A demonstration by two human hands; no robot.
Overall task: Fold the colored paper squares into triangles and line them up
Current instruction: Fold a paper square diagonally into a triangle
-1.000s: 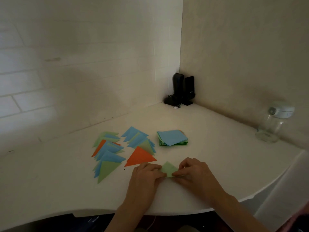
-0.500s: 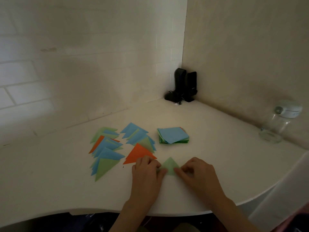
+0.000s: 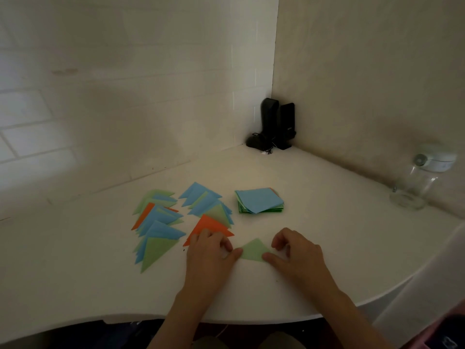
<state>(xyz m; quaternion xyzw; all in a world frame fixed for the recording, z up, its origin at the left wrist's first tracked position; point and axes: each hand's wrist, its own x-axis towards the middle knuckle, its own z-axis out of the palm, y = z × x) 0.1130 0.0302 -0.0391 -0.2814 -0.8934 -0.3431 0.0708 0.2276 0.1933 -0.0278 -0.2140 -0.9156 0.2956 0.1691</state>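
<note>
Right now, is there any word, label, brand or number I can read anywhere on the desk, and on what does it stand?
No text can be read anywhere.
Black speakers in the corner: a small pale mark on the right one, too blurred to read.
Glass jar with its white lid: no legible label.
Stack of paper squares, the folded triangles and the green triangle under both hands: plain, no print.

Flat green triangle (image 3: 254, 251) beside stacked squares (image 3: 260, 204)

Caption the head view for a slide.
Both hands, left and right, hold a green triangle at its corners, beside folded triangles and a paper stack.
</note>
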